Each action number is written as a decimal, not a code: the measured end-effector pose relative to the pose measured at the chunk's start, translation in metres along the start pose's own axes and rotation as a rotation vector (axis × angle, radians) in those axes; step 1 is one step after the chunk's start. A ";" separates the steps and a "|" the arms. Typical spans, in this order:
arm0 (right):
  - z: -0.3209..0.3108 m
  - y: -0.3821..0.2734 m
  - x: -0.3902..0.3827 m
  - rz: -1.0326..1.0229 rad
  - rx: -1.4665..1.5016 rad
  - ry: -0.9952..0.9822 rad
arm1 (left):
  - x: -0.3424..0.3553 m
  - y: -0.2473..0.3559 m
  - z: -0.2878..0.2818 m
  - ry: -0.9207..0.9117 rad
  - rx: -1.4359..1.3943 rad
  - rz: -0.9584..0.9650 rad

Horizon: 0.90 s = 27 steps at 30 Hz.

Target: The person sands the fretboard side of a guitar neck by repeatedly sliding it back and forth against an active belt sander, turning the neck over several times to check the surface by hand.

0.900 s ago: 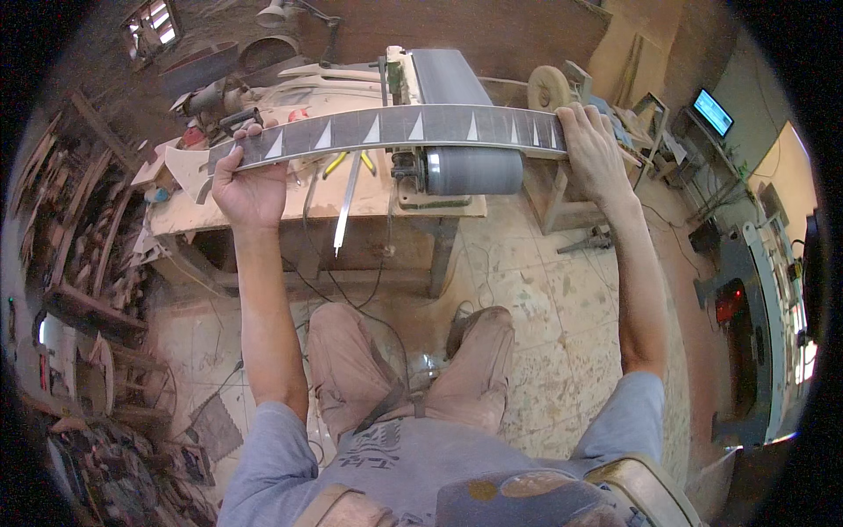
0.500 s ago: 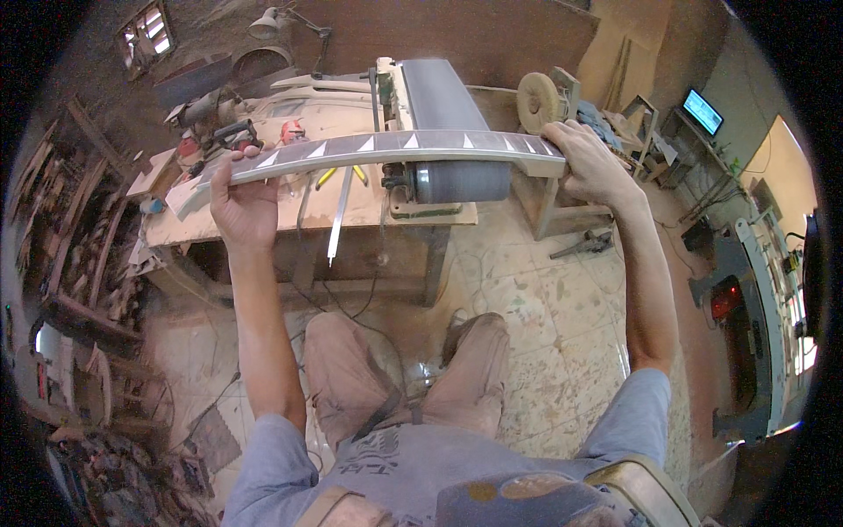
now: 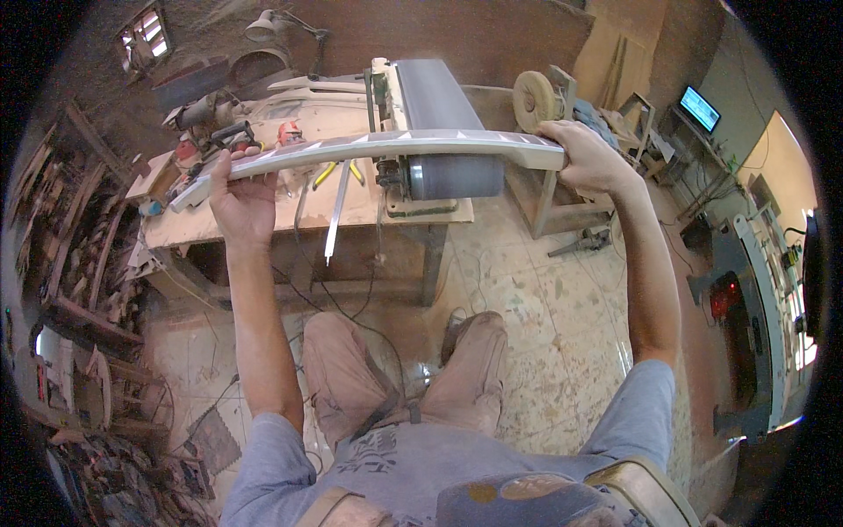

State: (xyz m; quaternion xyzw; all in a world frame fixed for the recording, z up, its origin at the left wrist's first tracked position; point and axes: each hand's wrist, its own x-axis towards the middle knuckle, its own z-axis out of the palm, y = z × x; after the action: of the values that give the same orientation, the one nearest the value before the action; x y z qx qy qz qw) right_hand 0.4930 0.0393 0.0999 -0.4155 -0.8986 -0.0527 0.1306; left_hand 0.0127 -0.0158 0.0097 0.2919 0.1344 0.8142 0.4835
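A guitar neck (image 3: 369,153) spans from hand to hand, its dark fretboard with pale triangular inlays tilted away and its pale side edge toward me. Near its narrow headstock end, my left hand (image 3: 243,204) is closed around it, thumb up on the near edge. My right hand (image 3: 595,158) grips the thicker heel end at the other side. Behind and under the neck stands a belt sander (image 3: 435,95), with its grey roller (image 3: 458,178) just below the neck. Whether the neck touches the belt I cannot tell.
On the dusty workbench (image 3: 263,220) lie yellow-handled pliers (image 3: 334,173), a metal rule (image 3: 335,224) and a red tool (image 3: 290,133). A round buffing wheel (image 3: 534,101) stands right of the sander. Cables (image 3: 364,307) hang below the bench. Wood pieces fill the left rack (image 3: 75,228).
The guitar neck has rolled in my hands, so less of its inlaid face and more of its pale side shows. Both hands still hold its ends.
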 end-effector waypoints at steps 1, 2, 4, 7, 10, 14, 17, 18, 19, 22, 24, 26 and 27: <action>0.008 0.004 -0.002 -0.028 -0.052 0.056 | 0.001 0.000 -0.001 -0.016 -0.015 -0.001; 0.012 0.007 -0.003 -0.055 -0.104 0.113 | 0.002 -0.001 -0.002 -0.033 -0.031 -0.002; 0.016 -0.002 -0.003 -0.040 -0.117 0.136 | 0.003 0.000 -0.006 -0.068 -0.066 0.004; 0.023 -0.004 -0.001 -0.049 -0.223 0.220 | 0.006 -0.002 -0.010 -0.140 -0.156 -0.019; 0.040 -0.002 0.003 -0.033 -0.332 0.358 | 0.012 0.001 -0.011 -0.187 -0.236 -0.032; 0.062 0.005 0.007 0.002 -0.464 0.566 | 0.013 0.002 -0.009 -0.175 -0.312 -0.042; 0.070 0.006 0.009 0.031 -0.574 0.740 | 0.010 0.000 -0.007 -0.151 -0.362 -0.035; 0.071 0.005 0.010 0.028 -0.580 0.762 | 0.010 0.000 -0.009 -0.207 -0.398 -0.047; 0.071 0.005 0.010 0.024 -0.586 0.785 | 0.012 0.000 -0.010 -0.262 -0.433 -0.059; 0.068 0.009 0.005 0.039 -0.577 0.742 | 0.006 -0.005 -0.003 -0.279 -0.436 -0.074; 0.061 0.018 0.001 0.021 -0.558 0.682 | -0.002 -0.010 0.004 -0.276 -0.390 -0.079; 0.051 0.019 -0.004 -0.002 -0.472 0.574 | -0.008 -0.018 0.003 -0.305 -0.340 -0.098; 0.044 0.020 -0.008 -0.004 -0.434 0.511 | -0.010 -0.022 0.007 -0.276 -0.325 -0.086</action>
State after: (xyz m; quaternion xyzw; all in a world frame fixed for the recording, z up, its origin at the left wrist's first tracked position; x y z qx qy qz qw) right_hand 0.5041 0.0555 0.0550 -0.4054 -0.8053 -0.3455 0.2603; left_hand 0.0361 -0.0135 0.0004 0.3128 -0.0537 0.7562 0.5723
